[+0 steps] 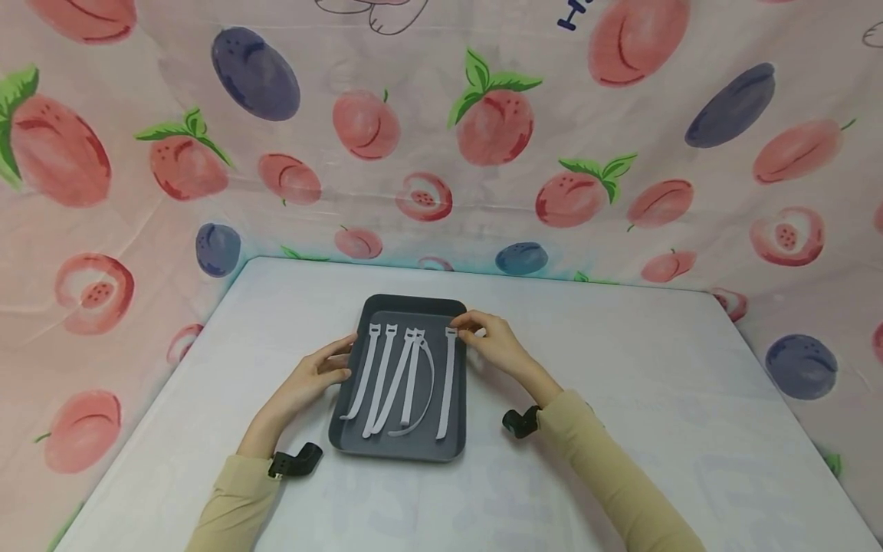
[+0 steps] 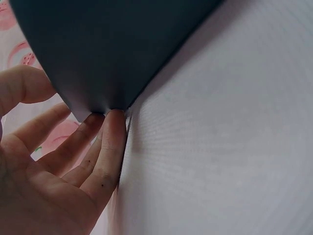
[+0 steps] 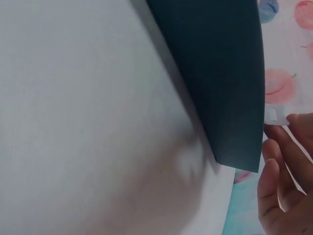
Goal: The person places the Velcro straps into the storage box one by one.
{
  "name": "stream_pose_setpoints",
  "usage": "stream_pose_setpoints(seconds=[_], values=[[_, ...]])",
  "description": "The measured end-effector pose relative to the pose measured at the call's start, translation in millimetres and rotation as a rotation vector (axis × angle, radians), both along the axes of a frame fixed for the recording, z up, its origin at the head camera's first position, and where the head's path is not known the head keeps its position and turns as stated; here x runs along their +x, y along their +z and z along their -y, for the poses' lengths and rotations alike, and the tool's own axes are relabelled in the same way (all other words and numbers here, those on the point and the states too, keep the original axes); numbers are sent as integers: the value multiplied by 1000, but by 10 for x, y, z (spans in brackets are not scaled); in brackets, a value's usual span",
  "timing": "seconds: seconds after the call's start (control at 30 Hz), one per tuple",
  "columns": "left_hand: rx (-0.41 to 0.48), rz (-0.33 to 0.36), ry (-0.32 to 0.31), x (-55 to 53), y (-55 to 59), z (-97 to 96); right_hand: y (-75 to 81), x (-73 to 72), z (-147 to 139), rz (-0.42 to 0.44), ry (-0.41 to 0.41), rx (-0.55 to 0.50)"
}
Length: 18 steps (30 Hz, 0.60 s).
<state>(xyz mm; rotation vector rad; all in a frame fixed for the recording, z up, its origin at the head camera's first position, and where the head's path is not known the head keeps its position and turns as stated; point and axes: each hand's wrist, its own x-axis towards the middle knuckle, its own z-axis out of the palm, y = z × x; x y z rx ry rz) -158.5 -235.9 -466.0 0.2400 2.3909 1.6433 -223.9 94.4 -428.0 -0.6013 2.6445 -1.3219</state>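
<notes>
A dark grey rectangular tray (image 1: 396, 454) lies on the table. Several white strap cable ties (image 1: 381, 379) with slotted heads are spread in it, one of them bent in a curve. At the tray's right side, my right hand (image 1: 498, 346) pinches the slotted head of the rightmost cable tie (image 1: 447, 391); that head (image 3: 275, 115) also shows above the tray's rim in the right wrist view. My left hand (image 1: 308, 381) rests against the tray's left outer wall, its fingertips (image 2: 116, 125) touching the wall with fingers mostly straight in the left wrist view.
The white table (image 1: 655, 429) extends around the tray. A fruit-patterned cloth (image 1: 428, 115) hangs behind it and along both sides. A black wrist device is on the left wrist (image 1: 297, 461) and another on the right (image 1: 522, 422).
</notes>
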Motion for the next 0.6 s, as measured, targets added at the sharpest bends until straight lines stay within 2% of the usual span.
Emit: stream_pose_setpoints(seconds=[0.27,0.6], values=[[-15,5,2,0,6,0,32,20,-28,24,9,26],[-35,11,9,-5,-2,-1,77,47,-84,-7,17,-17]])
